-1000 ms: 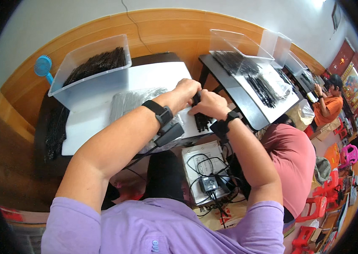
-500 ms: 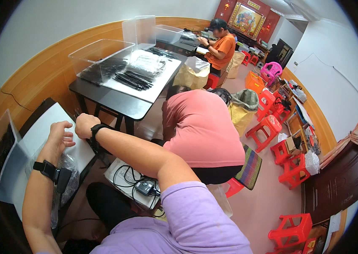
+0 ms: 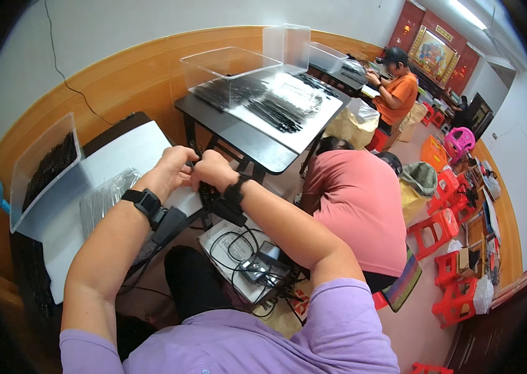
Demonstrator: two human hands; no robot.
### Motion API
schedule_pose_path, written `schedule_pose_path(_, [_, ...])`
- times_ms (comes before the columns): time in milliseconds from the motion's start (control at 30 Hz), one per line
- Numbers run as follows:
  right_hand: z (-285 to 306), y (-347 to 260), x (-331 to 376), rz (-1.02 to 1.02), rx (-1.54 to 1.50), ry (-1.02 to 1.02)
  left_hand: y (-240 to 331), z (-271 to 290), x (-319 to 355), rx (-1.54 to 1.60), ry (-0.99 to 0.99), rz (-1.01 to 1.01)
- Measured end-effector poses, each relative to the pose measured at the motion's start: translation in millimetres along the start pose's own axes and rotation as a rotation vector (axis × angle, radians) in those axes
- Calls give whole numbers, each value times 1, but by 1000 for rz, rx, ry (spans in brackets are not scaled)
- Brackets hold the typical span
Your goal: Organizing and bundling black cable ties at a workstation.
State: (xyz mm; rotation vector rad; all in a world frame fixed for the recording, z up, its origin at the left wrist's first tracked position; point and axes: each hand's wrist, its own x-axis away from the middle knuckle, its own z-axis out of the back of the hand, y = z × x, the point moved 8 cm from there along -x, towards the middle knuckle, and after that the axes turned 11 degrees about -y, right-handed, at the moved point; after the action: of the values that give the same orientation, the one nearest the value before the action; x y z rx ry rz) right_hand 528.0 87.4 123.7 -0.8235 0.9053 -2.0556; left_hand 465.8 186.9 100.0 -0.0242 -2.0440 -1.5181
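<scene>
Both hands, left hand (image 3: 173, 168) and right hand (image 3: 213, 171), pinch small black pieces (image 3: 196, 163) together beside a clear plastic packet (image 3: 104, 196).

– What's sitting between the left hand (image 3: 173, 169) and right hand (image 3: 212, 171)?
– Something dark, but the fingers are hiding it.
– And the bin (image 3: 39, 171)?
– Its dark contents are showing too small to tell.

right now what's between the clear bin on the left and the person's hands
In the head view, a white sheet with a clear packet of dark strips lies between bin and hands.
</scene>
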Motion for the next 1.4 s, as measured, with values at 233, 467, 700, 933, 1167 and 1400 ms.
schedule_pose_path(233, [-11, 9, -11, 89, -233, -94, 4, -2, 9, 19, 55, -55])
schedule_pose_path(467, [-18, -31, 22, 144, 123, 57, -4, -9, 0, 225, -78, -68])
schedule_pose_path(700, [-27, -69, 36, 469, 387, 314, 21, 21, -5, 496, 53, -342])
schedule_pose_path(933, [-6, -71, 23, 817, -256, 339, 94, 8, 74, 188, 130, -890])
schedule_pose_path(1167, [-40, -23, -6, 561, -215, 254, 46, 15, 59, 104, 138, -805])
schedule_pose_path(1400, [-29, -46, 33, 761, -345, 425, 55, -12, 76, 11, 109, -820])
